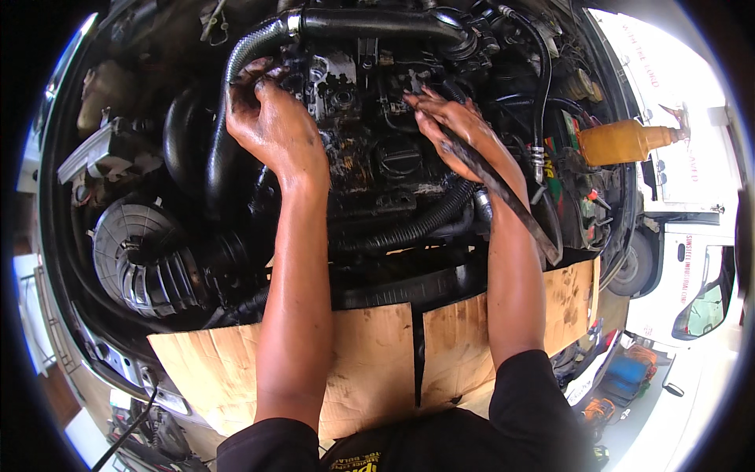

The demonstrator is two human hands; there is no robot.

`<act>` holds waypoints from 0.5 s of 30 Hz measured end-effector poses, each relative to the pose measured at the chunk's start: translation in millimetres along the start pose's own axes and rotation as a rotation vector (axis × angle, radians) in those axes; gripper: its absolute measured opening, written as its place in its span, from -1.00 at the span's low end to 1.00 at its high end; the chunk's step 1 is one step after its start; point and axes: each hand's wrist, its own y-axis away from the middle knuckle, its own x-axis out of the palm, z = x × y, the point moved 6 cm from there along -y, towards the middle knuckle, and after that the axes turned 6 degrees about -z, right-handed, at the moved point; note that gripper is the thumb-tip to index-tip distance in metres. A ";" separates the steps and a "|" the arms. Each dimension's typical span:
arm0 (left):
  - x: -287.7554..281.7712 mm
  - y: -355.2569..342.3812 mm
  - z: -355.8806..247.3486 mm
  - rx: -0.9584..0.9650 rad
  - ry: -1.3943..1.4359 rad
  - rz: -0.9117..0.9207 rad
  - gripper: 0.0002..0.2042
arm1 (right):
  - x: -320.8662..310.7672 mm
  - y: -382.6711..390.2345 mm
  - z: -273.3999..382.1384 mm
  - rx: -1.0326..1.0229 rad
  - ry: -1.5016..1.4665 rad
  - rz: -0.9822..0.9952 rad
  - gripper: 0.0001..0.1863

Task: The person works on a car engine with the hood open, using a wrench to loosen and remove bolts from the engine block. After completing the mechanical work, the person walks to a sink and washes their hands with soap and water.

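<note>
My left hand (271, 114) is over the left side of a greasy black engine (342, 153), beside a thick braided hose (253, 49). Its fingers curl together; whatever they hold, if anything, is hidden. On the engine's right side, my right hand (460, 130) has its fingertips down among the parts. A long, dark, grimy strip, like a tool handle (515, 200), passes through the crook of its thumb and back over the wrist and forearm; its front end is hidden by the fingers. Between my arms a round black oil filler cap (399, 157) sits on the engine.
Stained cardboard (362, 354) covers the vehicle's front edge below my forearms. An open, round air filter housing (138, 244) lies at left. At right, an amber plastic bottle (621, 143) stands by a battery (578, 189). A black pipe (370, 23) crosses the far side.
</note>
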 end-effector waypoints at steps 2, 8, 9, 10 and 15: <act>4.0 4.9 -1.7 -0.021 -0.012 -0.002 -0.83 | 9.9 -1.9 -9.1 0.260 -0.581 0.012 -0.68; 3.2 4.8 -3.3 -0.036 -0.006 -0.013 -0.84 | 2.7 -0.8 3.1 0.033 -0.039 -0.011 -0.65; 3.8 4.9 -2.7 -0.042 -0.005 -0.012 -0.84 | 0.4 -1.2 2.5 0.045 -0.043 -0.016 -0.65; 2.9 3.8 -3.6 -0.012 -0.017 -0.009 -0.82 | -1.1 -3.0 7.5 0.058 -0.052 -0.017 -0.64; -0.1 -1.4 -4.6 0.080 -0.058 -0.008 -0.78 | 1.1 3.4 1.3 0.051 -0.058 -0.035 -0.61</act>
